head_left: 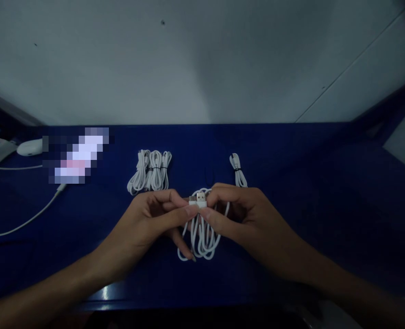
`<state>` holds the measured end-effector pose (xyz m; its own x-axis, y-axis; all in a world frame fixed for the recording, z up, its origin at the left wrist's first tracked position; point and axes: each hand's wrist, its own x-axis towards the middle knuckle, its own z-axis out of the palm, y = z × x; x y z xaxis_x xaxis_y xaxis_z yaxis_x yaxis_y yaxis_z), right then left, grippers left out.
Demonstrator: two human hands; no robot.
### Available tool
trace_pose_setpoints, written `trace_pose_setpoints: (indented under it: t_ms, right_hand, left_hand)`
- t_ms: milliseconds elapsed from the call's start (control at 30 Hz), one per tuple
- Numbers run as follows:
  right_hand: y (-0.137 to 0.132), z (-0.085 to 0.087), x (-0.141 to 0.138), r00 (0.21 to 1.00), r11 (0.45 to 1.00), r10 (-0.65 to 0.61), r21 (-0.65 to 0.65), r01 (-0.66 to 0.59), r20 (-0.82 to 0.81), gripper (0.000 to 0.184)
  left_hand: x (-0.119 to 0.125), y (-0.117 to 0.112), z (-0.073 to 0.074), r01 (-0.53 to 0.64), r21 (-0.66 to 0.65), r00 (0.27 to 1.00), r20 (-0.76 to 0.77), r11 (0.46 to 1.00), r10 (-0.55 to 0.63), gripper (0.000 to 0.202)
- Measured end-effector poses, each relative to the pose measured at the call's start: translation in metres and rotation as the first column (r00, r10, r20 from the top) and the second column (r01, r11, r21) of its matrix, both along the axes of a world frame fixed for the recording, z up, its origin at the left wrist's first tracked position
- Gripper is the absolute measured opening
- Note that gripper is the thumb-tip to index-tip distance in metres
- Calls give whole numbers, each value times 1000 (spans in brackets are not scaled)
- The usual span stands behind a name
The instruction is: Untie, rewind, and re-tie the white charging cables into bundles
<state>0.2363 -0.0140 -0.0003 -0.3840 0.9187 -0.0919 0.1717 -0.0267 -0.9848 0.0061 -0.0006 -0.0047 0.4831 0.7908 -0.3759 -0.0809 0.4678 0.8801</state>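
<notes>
Head view: we hold a coiled white cable (199,235) between both hands, just above the blue counter (308,192) and near its front edge. Left hand (151,219) pinches the plug end with thumb and forefinger closed on it; right hand (238,214) pinches the same spot from the other side, its grip likewise closed on the cable. USB plug (201,198) sits up between the fingertips, loops hanging below.

We judge the cable light, limp and smooth, apt to spring out of its coil; best held at the stiff plug or around the gathered loops, not on a single strand.

Behind, a bundle of tied cables (151,171) lies left of centre, and one tied cable (237,171) lies just beyond our right hand. A loose white lead (24,221) trails at far left. Open counter lies to the right; the wall (202,59) closes the back.
</notes>
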Motion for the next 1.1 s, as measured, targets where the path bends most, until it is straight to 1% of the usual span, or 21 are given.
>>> trace_pose_setpoints:
  t_ms: [100, 467, 767, 967, 1100]
  right_hand:
    - [1, 1, 0, 1000, 1000, 4, -10, -4, 1, 22]
    - [0, 2, 0, 1000, 1000, 2, -11, -2, 7, 24]
    - [-1, 2, 0, 1000, 1000, -3, -22, 3, 11, 26]
    - [0, 3, -1, 1000, 999, 3, -44, -3, -4, 22]
    - [1, 2, -2, 1000, 999, 1, -51, -2, -25, 23]
  left_hand:
    - [-1, 0, 0, 19, 10, 1000, -3, 1000, -19, 12]
    - [-1, 0, 1, 29, 26, 999, -26, 999, -29, 12]
    - [0, 0, 3, 31, 13, 999, -23, 999, -30, 12]
    - [0, 1, 3, 36, 15, 999, -35, 999, -35, 13]
    - [0, 0, 3, 34, 12, 999, -27, 999, -34, 13]
